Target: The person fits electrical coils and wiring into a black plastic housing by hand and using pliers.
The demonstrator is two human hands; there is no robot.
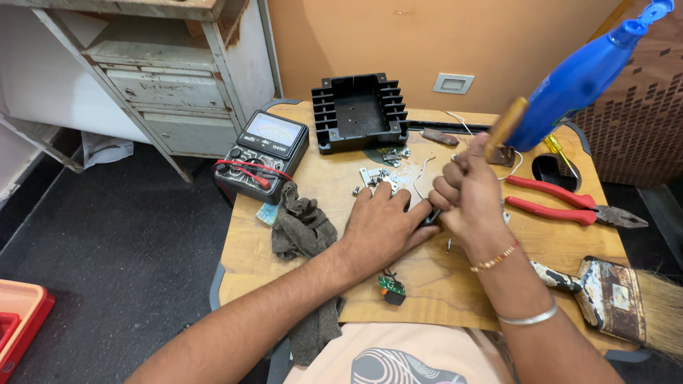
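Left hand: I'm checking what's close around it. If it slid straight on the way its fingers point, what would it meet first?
The left hand points toward the right hand, already about touching it. The red pliers lie beyond.

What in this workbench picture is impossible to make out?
Head view only:
- The part under the left hand: the palm and fingers cover it.
- The tool tip: the right hand holds an amber-handled screwdriver, and both hands hide its point.
- The blue tool: blurred, cut by the top edge.
- The paintbrush: bristles run off the right edge.
- The small screws: too small to count.
- The green circuit board: details too small.
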